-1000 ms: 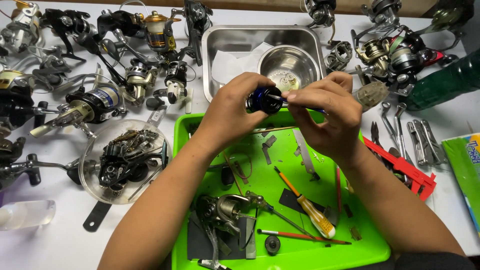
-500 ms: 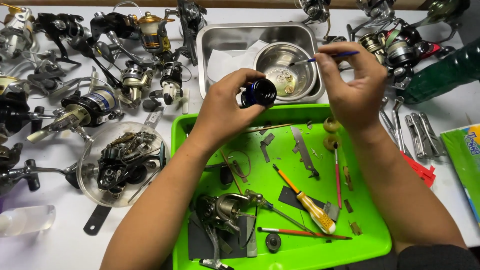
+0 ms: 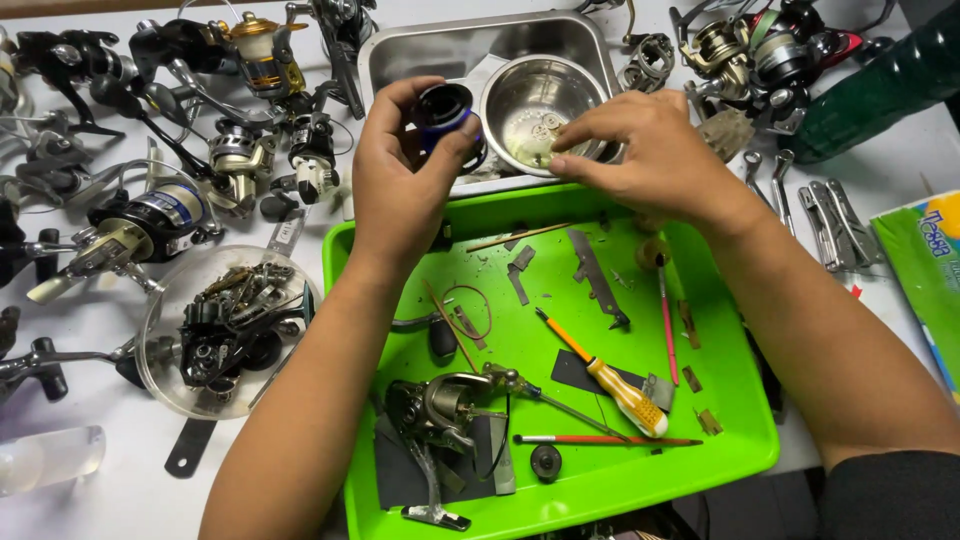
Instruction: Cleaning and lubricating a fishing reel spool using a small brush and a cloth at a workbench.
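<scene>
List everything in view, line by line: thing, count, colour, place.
spool: one, dark blue, in left hand
steel bowl: one, silver, inside steel tray
steel tray: one, silver, top centre
green tray: one, bright green, centre
screwdriver: one, orange and cream, in green tray
stripped reel: one, grey, green tray's lower left
clear dish: one, holding dark parts, left
fishing reels: many, black and silver, left and top
left hand: grips spool
right hand: fingertips at bowl rim

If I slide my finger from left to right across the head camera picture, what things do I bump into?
Clear round dish of parts → left hand holding a dark blue spool → steel bowl → right hand → pliers → green packet.
</scene>
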